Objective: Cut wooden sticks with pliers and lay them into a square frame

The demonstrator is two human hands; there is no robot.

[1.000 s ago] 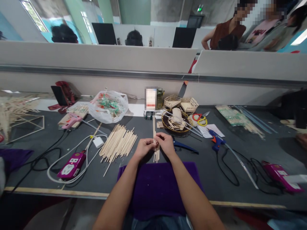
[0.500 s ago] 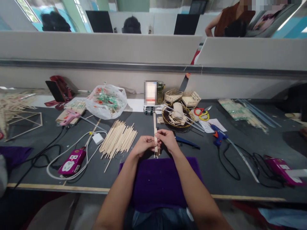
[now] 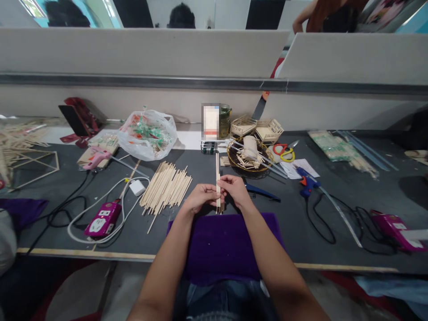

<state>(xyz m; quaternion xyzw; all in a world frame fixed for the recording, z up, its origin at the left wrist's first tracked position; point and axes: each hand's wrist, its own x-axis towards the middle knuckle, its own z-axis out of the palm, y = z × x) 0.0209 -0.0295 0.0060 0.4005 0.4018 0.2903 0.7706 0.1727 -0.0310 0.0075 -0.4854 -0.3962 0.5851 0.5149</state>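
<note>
Between my two hands, several thin wooden sticks [image 3: 218, 171] point away from me, lying close together side by side. My left hand [image 3: 203, 196] is closed on them from the left, its thumb across the lower part. From the right, my right hand [image 3: 234, 188] pinches the same sticks slightly higher up. More stick ends show just below my fingers; whether these are held or lie on the table cannot be told. To the left lies a loose pile of similar wooden sticks [image 3: 165, 187]. A folded purple cloth [image 3: 227, 249] is at the table edge under my forearms.
A round basket [image 3: 234, 166] with short stick pieces stands behind my right hand, near scissors [image 3: 284, 152]. A blue glue gun [image 3: 306, 180] lies right, a pink glue gun [image 3: 96, 158] left. Cables run around a magenta power strip [image 3: 103, 219]. A plastic bag [image 3: 167, 138] sits behind the pile.
The whole view has tilted slightly downward, so the table things appear higher. My hands keep hold of the sticks in nearly the same place, with only small finger shifts.
</note>
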